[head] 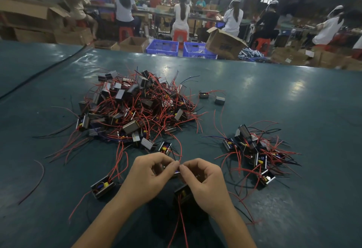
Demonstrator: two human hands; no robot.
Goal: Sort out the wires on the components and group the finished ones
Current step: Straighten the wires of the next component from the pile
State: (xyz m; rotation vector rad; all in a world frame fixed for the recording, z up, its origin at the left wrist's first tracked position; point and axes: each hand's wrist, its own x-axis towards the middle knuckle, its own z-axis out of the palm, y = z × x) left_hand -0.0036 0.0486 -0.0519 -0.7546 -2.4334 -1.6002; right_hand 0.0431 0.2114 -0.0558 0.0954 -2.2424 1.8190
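Both hands meet low at centre above the green table mat point(293, 100). Left hand point(148, 177) and right hand point(203, 181): fingers curled, thumb and forefinger tips closed on a small component point(176, 172) pinched between the two hands. It is mostly hidden; only a pale-blue sliver shows. Just under the right hand is a second dark unit point(182, 191) with a yellow part, its red leads trailing toward the near edge; cannot tell whether either hand holds it. Large pile point(135, 108) beyond the hands, left of centre: grey metal-cased blocks, some showing yellow and blue inside, with thin red wires and a few black ones tangled in all directions. Smaller group point(254, 153) to the right, well apart from the large pile — same units, wires splayed outward. Strays: one open-faced unit point(102, 187) near the left wrist, and a pair of units point(203, 95) just beside the large pile's far right. Background — seated workers, blue crates point(162, 47), cardboard boxes.
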